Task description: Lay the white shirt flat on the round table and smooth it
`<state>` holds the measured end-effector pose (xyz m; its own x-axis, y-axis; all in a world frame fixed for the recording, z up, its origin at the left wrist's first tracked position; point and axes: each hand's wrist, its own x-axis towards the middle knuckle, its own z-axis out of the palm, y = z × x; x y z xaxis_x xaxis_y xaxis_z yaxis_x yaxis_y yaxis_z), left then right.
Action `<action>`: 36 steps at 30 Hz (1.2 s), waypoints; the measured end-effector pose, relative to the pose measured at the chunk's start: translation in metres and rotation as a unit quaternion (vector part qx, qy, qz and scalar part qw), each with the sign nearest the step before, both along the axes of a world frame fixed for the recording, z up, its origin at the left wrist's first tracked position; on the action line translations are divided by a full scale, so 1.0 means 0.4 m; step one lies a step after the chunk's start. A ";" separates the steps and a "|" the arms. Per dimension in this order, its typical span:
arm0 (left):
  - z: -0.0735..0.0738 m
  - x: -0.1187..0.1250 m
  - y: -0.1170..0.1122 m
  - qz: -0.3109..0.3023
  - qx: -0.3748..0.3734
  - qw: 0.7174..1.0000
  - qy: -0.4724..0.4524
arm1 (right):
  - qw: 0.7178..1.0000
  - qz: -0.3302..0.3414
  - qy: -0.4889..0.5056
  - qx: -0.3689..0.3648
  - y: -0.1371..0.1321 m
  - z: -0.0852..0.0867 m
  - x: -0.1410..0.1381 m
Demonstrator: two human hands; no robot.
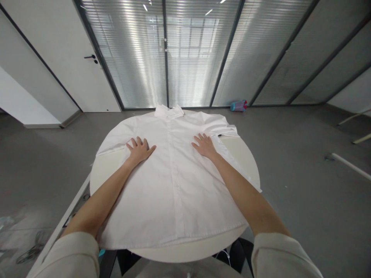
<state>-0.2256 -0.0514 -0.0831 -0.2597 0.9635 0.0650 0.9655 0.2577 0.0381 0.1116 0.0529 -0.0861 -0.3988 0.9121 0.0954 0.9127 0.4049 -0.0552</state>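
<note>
A white button-up shirt (156,193) lies spread front side up on a round white table (246,154), its collar (169,112) at the far edge and its hem towards me. Both short sleeves reach out to the sides. My left hand (139,150) rests with fingers spread on the chest, near the left sleeve. On the other side my right hand (204,145) lies flat on the shirt below the right sleeve (217,123), fingers apart. Neither hand grips the cloth. Small wrinkles show around both palms.
A glass partition (191,58) stands behind the table, with a white door (78,58) at its left. On the grey floor lie a blue and red patterned object (239,105) and a cable (31,251). Pale furniture legs (350,166) show at the right.
</note>
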 end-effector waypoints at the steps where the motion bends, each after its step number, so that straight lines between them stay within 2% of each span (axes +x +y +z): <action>1: 0.002 0.002 0.000 -0.001 0.002 1.000 0.000 | 1.000 0.000 0.000 0.001 0.000 0.000 0.000; 5: 0.031 0.008 -0.008 0.002 -0.002 1.000 0.002 | 1.000 0.006 -0.004 0.011 -0.003 -0.001 -0.002; 9: 0.056 0.001 -0.055 -0.052 -0.039 0.998 -0.014 | 1.000 -0.004 -0.014 0.026 -0.004 -0.005 -0.007; 11: 0.048 -0.005 -0.090 -0.069 -0.046 0.996 -0.026 | 1.000 -0.009 -0.015 0.021 -0.002 -0.006 -0.008; 15: 0.009 -0.013 -0.135 -0.056 -0.023 0.998 -0.009 | 1.000 -0.013 -0.013 0.004 0.009 -0.010 -0.007; 20: -0.008 -0.014 -0.118 -0.061 -0.007 0.998 0.002 | 1.000 -0.013 0.008 -0.011 0.023 -0.022 -0.017; 23: -0.003 -0.019 -0.112 -0.063 0.003 0.998 -0.007 | 0.994 -0.032 0.107 -0.005 0.050 -0.009 -0.005; 26: -0.001 -0.028 -0.115 -0.068 0.007 0.997 -0.023 | 0.975 -0.101 0.196 0.008 0.108 0.035 0.063; 30: -0.001 -0.034 -0.115 -0.069 0.004 0.997 -0.030 | 0.949 -0.228 0.214 0.031 0.188 0.085 0.211; 33: -0.003 -0.033 -0.112 -0.065 -0.001 0.997 -0.030 | 0.932 -0.297 0.205 0.020 0.213 0.075 0.289; 36: -0.006 -0.033 -0.109 -0.063 0.000 0.998 -0.028 | 0.927 -0.324 0.189 0.026 0.219 0.043 0.320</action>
<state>-0.2387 -0.0950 -0.0856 -0.1400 0.9886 0.0548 0.9866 0.1346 0.0927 0.2394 0.1405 -0.0689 0.3015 0.9388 0.1665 0.8844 -0.2102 -0.4167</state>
